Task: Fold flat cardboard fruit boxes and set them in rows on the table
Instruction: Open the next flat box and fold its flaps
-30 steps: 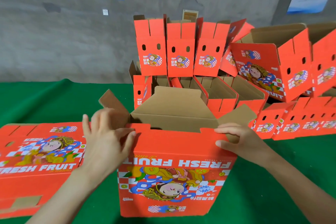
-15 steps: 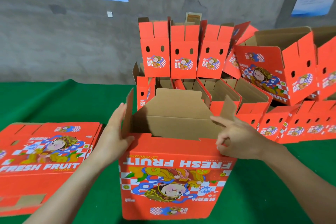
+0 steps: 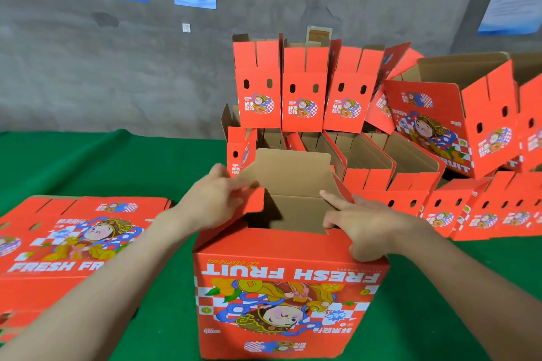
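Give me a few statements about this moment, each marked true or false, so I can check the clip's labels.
1. The box being folded stands on the green table, its FRESH FRUIT print upside down to the camera. True.
2. Flat boxes lie to the left of it. True.
3. The left hand rests on the flat boxes. False: it touches the standing box's left end flap.
4. The folded boxes at the back are blue. False: they are red.
5. The right hand is at the box's right end, index finger stretched out. True.
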